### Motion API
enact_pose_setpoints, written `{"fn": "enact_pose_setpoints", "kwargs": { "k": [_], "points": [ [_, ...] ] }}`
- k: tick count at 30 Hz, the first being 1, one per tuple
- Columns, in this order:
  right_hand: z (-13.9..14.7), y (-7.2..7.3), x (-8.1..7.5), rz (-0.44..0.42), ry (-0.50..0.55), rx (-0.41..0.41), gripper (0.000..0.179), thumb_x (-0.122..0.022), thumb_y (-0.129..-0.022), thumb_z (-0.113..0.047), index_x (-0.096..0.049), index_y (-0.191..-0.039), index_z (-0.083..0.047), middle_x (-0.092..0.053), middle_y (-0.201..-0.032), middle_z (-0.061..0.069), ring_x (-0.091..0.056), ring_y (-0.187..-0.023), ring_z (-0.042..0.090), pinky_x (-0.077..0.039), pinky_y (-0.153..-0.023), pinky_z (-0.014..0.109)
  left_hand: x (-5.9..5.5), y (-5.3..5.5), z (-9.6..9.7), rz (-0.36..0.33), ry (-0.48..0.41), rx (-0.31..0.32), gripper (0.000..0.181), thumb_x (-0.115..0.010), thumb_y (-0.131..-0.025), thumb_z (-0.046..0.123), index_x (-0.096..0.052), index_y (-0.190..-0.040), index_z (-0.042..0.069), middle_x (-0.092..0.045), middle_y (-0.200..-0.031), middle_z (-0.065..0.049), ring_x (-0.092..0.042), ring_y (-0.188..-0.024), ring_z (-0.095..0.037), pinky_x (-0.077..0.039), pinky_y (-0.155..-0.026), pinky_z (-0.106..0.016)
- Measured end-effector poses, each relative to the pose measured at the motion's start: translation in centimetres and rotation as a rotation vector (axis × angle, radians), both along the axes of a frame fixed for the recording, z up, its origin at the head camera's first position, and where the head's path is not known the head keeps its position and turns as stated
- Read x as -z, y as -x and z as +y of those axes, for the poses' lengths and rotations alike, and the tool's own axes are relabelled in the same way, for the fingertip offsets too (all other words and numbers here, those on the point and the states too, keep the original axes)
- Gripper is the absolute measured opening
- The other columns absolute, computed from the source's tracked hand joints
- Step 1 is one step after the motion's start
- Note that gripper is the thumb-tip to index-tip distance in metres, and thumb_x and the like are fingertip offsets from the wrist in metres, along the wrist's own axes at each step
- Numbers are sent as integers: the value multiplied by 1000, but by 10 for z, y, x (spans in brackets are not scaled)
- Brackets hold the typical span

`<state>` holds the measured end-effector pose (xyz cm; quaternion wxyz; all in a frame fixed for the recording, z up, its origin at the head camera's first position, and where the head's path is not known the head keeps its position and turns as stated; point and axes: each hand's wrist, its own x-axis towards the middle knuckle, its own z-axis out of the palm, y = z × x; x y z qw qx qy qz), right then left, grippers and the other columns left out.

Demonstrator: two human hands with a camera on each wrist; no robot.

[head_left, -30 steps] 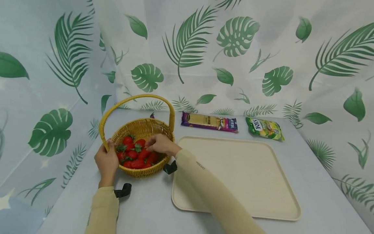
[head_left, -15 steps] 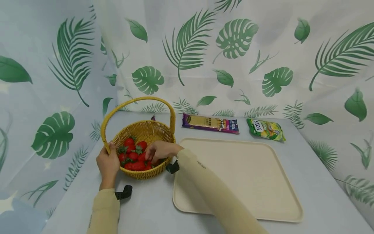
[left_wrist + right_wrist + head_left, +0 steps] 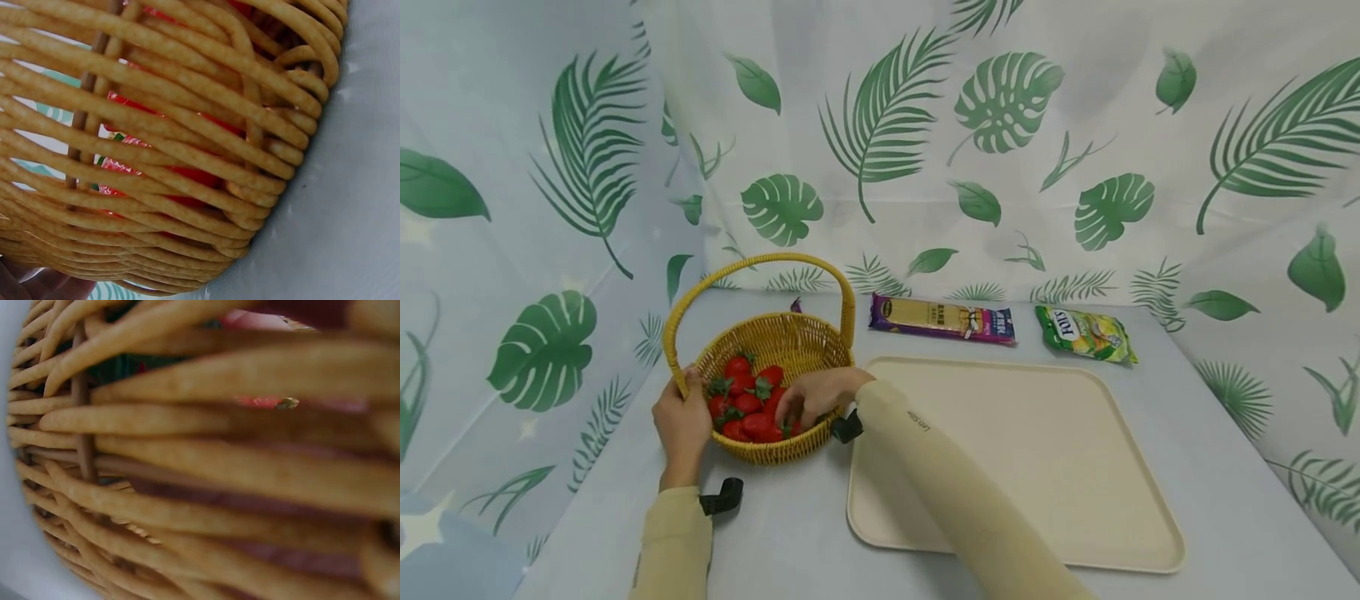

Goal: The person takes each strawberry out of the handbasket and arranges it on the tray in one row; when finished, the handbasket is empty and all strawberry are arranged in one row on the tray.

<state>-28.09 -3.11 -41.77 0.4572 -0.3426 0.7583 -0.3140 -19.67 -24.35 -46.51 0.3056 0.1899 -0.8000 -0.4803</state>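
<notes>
A yellow wicker basket (image 3: pixel 782 454) with a tall arched handle holds several red strawberries (image 3: pixel 747 403) with green leaf caps. My left hand (image 3: pixel 683 423) grips its left side, where the handle meets the rim; those fingers (image 3: pixel 44 286) show low in the left wrist view. Inside the basket, my right hand (image 3: pixel 811 395) reaches over the right rim with bent fingers pointing down among the strawberries at the front right. I cannot tell whether these fingers pinch a strawberry. In the right wrist view, the woven wall (image 3: pixel 187 419) hides most of this hand.
A beige tray (image 3: pixel 1000 450) lies right of the basket, under the right forearm. Behind it are a purple-edged noodle pack (image 3: pixel 942 319) and a green snack bag (image 3: pixel 1086 333). A leaf-patterned cloth (image 3: pixel 880 200) hangs around the table. Both wrists carry black camera mounts (image 3: pixel 722 497).
My right hand has moved from the middle strawberries toward the basket's front right and lower in. The left hand keeps its hold. The whole view has shifted slightly.
</notes>
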Motion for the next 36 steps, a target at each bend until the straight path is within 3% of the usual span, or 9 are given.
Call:
{"fn": "enact_pose_setpoints", "kwargs": {
  "k": [6,11,17,21,23,28,32,36],
  "points": [
    [-2,0,2,56,-30,-51,37,-61,-84,11,-68,-113,-12,-64,-105,-2,-54,-96,9,-47,-81,22,1,0,0,5,-1,7,46,-45,-105,34,-68,-106,-4,-61,-129,-22,-54,-117,-41,-39,-96,-51],
    [-1,-1,3,79,-3,-97,32,-62,-87,4,-67,-114,-12,-63,-107,-2,-53,-95,8,-46,-83,21,0,-1,1,8,6,7,47,-43,-105,35,-68,-108,-5,-65,-117,-24,-57,-94,-38,-40,-86,-47],
    [1,-6,3,60,36,-63,22,-62,-88,2,-69,-107,-9,-65,-99,-1,-54,-88,9,-46,-77,22,-1,-2,3,8,8,6,48,-43,-105,37,-68,-108,-5,-65,-111,-26,-56,-91,-39,-40,-87,-48],
    [5,-9,-3,116,51,-50,22,-62,-88,2,-69,-105,-9,-65,-97,-1,-54,-86,8,-47,-75,22,-1,-2,3,-4,5,0,50,-42,-105,39,-68,-108,-3,-66,-103,-25,-51,-77,-34,-38,-76,-41],
    [9,-11,-6,168,52,-44,22,-62,-88,0,-69,-105,-12,-64,-96,-2,-53,-85,9,-46,-73,22,0,-2,3,-9,4,-3,51,-42,-105,40,-69,-108,-3,-66,-107,-24,-51,-78,-33,-37,-75,-39],
    [27,-11,-17,290,125,50,22,-61,-89,-4,-71,-104,-17,-64,-98,-5,-51,-85,12,-43,-70,25,0,-3,3,4,-4,-6,50,-43,-105,39,-68,-106,-4,-64,-123,-22,-57,-95,-37,-39,-85,-44],
    [46,-7,-16,309,293,181,21,-59,-92,-7,-74,-104,-17,-65,-110,-7,-54,-96,12,-45,-78,27,0,-3,2,16,-4,-17,48,-44,-105,37,-68,-104,-4,-64,-123,-22,-58,-103,-41,-40,-89,-49],
    [65,-5,-8,277,447,302,20,-57,-97,-10,-74,-106,-14,-66,-118,-3,-58,-105,14,-47,-86,30,0,-2,3,20,4,-20,46,-44,-105,34,-68,-105,-6,-64,-120,-25,-57,-101,-42,-40,-88,-50]
  ]
}}
